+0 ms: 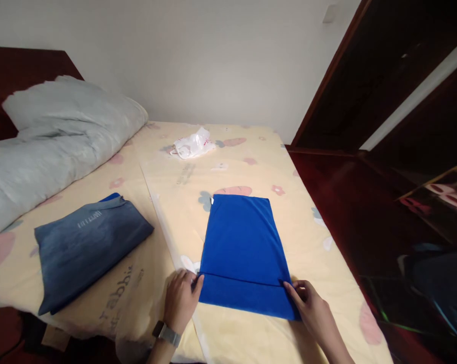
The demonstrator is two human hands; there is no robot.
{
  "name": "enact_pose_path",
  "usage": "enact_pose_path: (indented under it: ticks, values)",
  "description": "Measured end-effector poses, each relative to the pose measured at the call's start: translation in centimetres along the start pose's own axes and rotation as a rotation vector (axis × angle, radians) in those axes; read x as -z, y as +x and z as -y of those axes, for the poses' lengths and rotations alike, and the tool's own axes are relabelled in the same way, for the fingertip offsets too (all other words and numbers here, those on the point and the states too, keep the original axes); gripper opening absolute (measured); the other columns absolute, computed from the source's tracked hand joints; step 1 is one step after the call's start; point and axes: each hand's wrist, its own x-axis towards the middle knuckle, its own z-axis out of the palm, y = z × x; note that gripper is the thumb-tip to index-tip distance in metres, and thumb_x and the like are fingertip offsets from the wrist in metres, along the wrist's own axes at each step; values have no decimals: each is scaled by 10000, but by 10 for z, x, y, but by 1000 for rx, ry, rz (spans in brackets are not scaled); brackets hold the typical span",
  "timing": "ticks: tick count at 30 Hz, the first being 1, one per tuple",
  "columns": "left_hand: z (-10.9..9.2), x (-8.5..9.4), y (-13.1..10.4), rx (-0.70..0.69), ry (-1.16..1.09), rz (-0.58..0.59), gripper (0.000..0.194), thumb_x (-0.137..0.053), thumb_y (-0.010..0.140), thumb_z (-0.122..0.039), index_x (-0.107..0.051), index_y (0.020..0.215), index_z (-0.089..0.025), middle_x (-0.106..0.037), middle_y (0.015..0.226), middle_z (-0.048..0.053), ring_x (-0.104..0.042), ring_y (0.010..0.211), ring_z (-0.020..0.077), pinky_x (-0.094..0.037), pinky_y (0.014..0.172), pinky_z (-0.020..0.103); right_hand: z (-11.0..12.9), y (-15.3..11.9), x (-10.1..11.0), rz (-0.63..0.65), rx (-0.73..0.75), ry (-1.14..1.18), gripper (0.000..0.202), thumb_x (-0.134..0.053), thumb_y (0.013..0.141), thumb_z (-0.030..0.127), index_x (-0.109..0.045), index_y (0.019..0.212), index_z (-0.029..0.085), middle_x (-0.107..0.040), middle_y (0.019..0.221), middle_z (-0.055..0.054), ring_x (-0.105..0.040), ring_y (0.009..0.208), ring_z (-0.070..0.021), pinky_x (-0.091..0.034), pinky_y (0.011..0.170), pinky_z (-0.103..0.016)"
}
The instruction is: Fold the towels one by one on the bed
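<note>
Looks partway through the folding, judging by the strip apparently turned up at the near end of the flat royal-blue rectangular fabric (239,237), bounded by a dark crosswise line. Shows no crosswise fold in the longer far part. Looks finished farther left: see the slate-blue folded fabric with pale lettering (92,242), lying flat toward the near left corner of the bed with pale yellow printed sheet (304,253). Cannot tell how many layers make up either piece.

At the line's left end, pinches the royal-blue edge between thumb and fingers of the left hand (183,298), closed with hardly any gap. At the right end, clamps the opposite edge likewise, with thumb and index finger of the right hand (312,306) together on the fabric and the other fingers curled, partly hidden.

Lies, for the royal-blue piece, close to the bed's near edge, between both hands and well apart from the crumpled white plastic bag (196,144) near the far edge.
</note>
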Motion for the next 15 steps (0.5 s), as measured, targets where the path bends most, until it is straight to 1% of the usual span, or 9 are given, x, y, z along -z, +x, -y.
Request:
enact_pose_path:
  ticks: [4,7,10,11,13,15]
  values:
    - [-2,-3,-3,58,14,-11,376,-473,965,-388,-621,658,-228,-679,734,61,-619,778,242,-413,754,381,-2,-1,-1,28,-24,13,455,-445,806,745,-436,938,310,-743,784,16,-701,732,-281,-470,699,-361]
    - [-4,-3,-4,105,-16,26,379,-485,953,-368,-630,638,-214,-700,721,65,-641,776,236,-407,757,372,-3,-3,-6,18,14,-32,420,-389,841,719,-416,949,314,-742,763,6,-707,722,-304,-476,679,-380]
    - [-4,1,-4,139,-52,79,367,-520,932,-358,-613,608,-212,-682,666,49,-649,759,234,-408,743,355,-3,-9,-9,9,30,-142,409,-349,863,706,-410,938,308,-717,700,-11,-698,669,-319,-480,648,-397]
    - [-3,4,-4,139,-70,98,369,-521,933,-356,-602,603,-213,-668,647,40,-645,738,225,-411,731,345,-2,-12,-9,1,30,-185,408,-345,868,701,-412,943,305,-719,717,-22,-696,664,-320,-482,644,-403]
    - [0,10,-3,119,-121,110,358,-496,951,-351,-596,635,-216,-644,639,25,-628,700,204,-422,708,327,-2,-16,-7,-37,45,-260,409,-344,878,688,-426,984,301,-731,818,-50,-700,705,-321,-492,648,-412]
    - [5,17,-3,66,-186,79,288,-479,963,-353,-623,752,-221,-662,735,30,-627,759,201,-448,740,325,-4,-19,-2,-113,117,-297,409,-361,888,660,-458,1030,289,-719,939,-80,-698,819,-321,-511,698,-428]
